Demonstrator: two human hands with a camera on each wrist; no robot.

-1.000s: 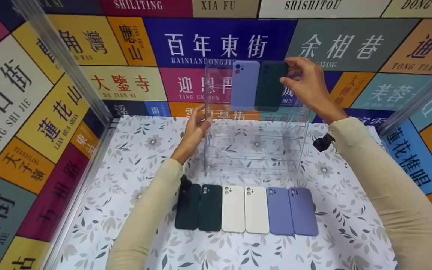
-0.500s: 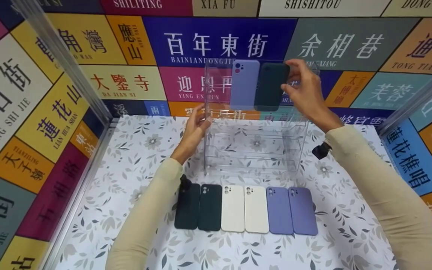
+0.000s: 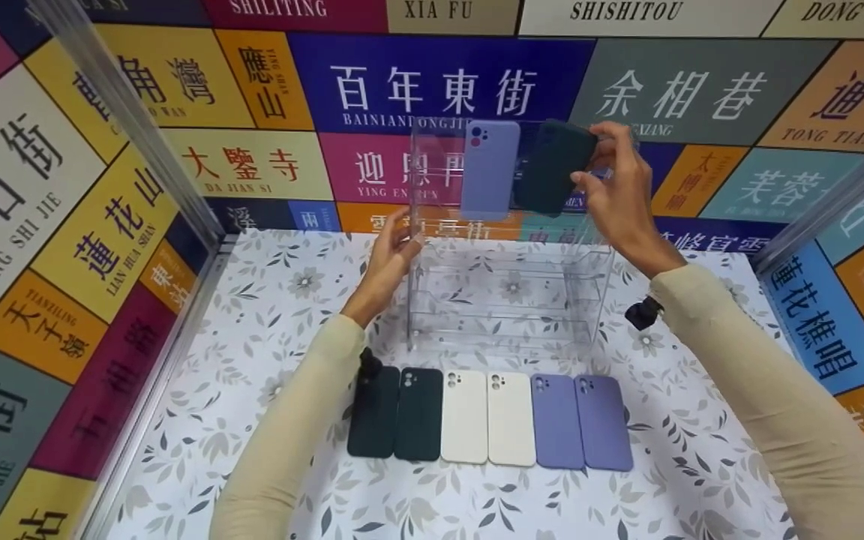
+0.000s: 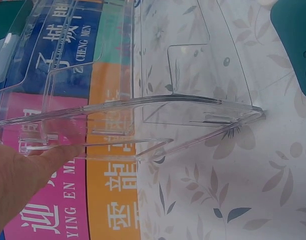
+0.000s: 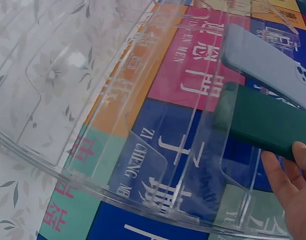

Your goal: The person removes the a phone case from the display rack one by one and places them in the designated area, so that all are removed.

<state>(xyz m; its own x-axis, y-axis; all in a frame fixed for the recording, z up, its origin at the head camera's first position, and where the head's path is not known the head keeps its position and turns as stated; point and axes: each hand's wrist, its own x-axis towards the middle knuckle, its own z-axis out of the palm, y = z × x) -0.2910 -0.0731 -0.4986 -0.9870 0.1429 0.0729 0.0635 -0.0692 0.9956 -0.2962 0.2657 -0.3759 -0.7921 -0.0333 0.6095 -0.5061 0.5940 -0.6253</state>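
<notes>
My right hand (image 3: 618,191) pinches a dark green phone case (image 3: 554,169) by its right edge. The case leans, its top tipped to the right, at the top tier of a clear acrylic display rack (image 3: 411,300). In the right wrist view the green case (image 5: 268,120) has its lower end behind the tier's clear front lip. Left of it, a light purple phone case (image 3: 489,169) stands upright in the same tier, camera holes at the top. My left hand (image 3: 389,259) grips the rack's left side panel; in the left wrist view its fingers lie along the panel.
In front of the rack lies a row of phone cases: two dark green (image 3: 418,415), two cream (image 3: 465,417), two purple (image 3: 604,421). The table (image 3: 199,420) has a floral cover. Sign-printed walls (image 3: 439,56) stand behind and on both sides.
The dark green case has shifted right, away from the purple one, and gone from nearly upright to leaning right. My right hand has moved slightly right with it. The left hand stays put.
</notes>
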